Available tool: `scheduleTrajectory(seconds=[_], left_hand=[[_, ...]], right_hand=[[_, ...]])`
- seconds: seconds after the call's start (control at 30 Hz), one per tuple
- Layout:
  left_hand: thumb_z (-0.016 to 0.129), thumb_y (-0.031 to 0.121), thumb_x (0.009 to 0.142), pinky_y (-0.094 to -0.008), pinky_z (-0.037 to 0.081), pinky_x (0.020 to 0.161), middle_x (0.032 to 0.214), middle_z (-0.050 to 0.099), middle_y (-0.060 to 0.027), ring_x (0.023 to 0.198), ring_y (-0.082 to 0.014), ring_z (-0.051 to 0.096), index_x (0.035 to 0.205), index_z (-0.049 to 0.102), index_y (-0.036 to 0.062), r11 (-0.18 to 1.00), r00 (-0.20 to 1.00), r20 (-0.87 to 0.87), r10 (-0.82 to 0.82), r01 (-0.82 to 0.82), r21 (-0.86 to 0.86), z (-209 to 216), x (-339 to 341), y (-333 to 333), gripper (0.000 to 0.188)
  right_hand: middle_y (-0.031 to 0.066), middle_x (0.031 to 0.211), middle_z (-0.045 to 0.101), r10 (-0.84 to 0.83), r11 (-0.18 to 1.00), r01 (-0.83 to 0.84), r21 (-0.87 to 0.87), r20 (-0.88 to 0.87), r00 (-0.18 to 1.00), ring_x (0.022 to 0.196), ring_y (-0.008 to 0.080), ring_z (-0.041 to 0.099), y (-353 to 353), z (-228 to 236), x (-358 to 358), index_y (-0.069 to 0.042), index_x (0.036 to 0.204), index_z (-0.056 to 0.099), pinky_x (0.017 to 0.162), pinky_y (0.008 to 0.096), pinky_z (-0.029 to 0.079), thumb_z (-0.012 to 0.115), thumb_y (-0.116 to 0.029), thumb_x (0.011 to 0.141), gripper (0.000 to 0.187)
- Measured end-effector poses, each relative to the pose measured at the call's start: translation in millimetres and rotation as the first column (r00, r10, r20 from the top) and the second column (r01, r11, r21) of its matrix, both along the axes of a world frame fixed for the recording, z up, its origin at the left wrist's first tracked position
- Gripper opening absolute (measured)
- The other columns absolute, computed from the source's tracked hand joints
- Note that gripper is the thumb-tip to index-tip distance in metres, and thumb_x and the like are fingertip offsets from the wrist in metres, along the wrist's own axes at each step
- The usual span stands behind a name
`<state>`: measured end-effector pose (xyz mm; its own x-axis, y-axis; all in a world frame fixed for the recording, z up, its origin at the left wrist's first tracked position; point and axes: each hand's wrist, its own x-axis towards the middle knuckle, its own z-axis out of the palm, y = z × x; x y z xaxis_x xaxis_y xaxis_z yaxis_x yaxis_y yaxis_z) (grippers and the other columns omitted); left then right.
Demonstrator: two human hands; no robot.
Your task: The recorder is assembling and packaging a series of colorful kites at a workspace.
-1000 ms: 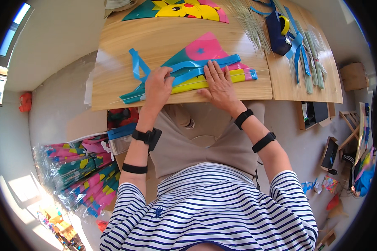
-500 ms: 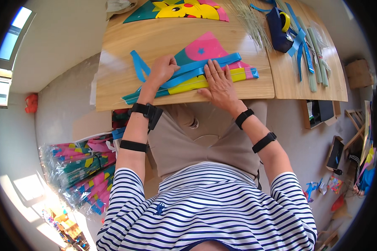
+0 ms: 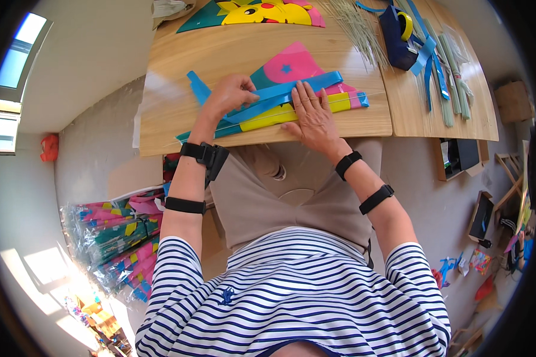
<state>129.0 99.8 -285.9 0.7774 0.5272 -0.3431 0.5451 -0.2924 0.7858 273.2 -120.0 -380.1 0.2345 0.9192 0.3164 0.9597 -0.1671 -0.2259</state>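
At far left, a window (image 3: 16, 74) lets in daylight, and bright patches of sun (image 3: 44, 265) lie lower down. A red bag (image 3: 49, 147) sits beside the pale wall. Closer in, a bundle of pink, green and yellow sheets (image 3: 116, 235) in clear plastic lies below the left end of a wooden table (image 3: 173, 65). A crumpled bag (image 3: 171, 7) rests at the table's far left corner.

The left hand (image 3: 232, 95) is over the tabletop with its fingers curled, thumb and forefinger close together beside a blue ribbon (image 3: 274, 92); whether they pinch it cannot be told. The ribbon lies in strips across a pink, green and yellow sheet (image 3: 292, 62), which sits near the front edge of the table. Above it, at the far side, is another sheet with a yellow cartoon face (image 3: 274, 15). The right hand (image 3: 314, 119) lies flat, fingers straight and thumb apart, over the ribbon and the sheet's yellow band.

Further right, thin pale sticks (image 3: 351, 30) fan out near the seam between two tabletops. A dark blue tape dispenser (image 3: 395, 41) stands beyond, next to bundled rods (image 3: 452, 89). Past the table are a brown box (image 3: 514, 101) and, on the grey floor (image 3: 423, 196), a black-lined open box (image 3: 481, 217).
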Motion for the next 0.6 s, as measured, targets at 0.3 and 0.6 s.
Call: scheduleTrajectory(seconds=[0.3, 0.6], left_hand=[[0.086, 0.016, 0.072, -0.0365, 0.049, 0.056, 0.071, 0.069, -0.0104, 0.063, -0.0210, 0.067, 0.078, 0.064, 0.0050, 0.974, 0.981, -0.194, 0.014, 0.031, 0.224, -41, -10, -11, 0.025], [0.087, 0.016, 0.065, -0.0396, 0.050, 0.065, 0.073, 0.069, -0.0106, 0.076, -0.0278, 0.068, 0.073, 0.064, 0.0074, 0.935, 0.994, -0.098, 0.043, -0.005, 0.355, -49, -9, 3, 0.026]], right_hand=[[0.0197, 0.166, 0.031, 0.011, 0.999, -0.011, 0.032, 0.000, 1.000, 0.157, 0.0327, 0.023, 2, -2, 0, 0.004, 0.156, 0.037, 0.126, 0.0558, 0.011, 0.051, -0.064, 0.096, 0.091], [0.0192, 0.165, 0.032, 0.010, 1.000, -0.010, 0.015, 0.022, 1.000, 0.157, 0.0324, 0.023, 2, 0, -1, 0.003, 0.155, 0.038, 0.127, 0.0549, 0.012, 0.052, -0.064, 0.096, 0.090]])
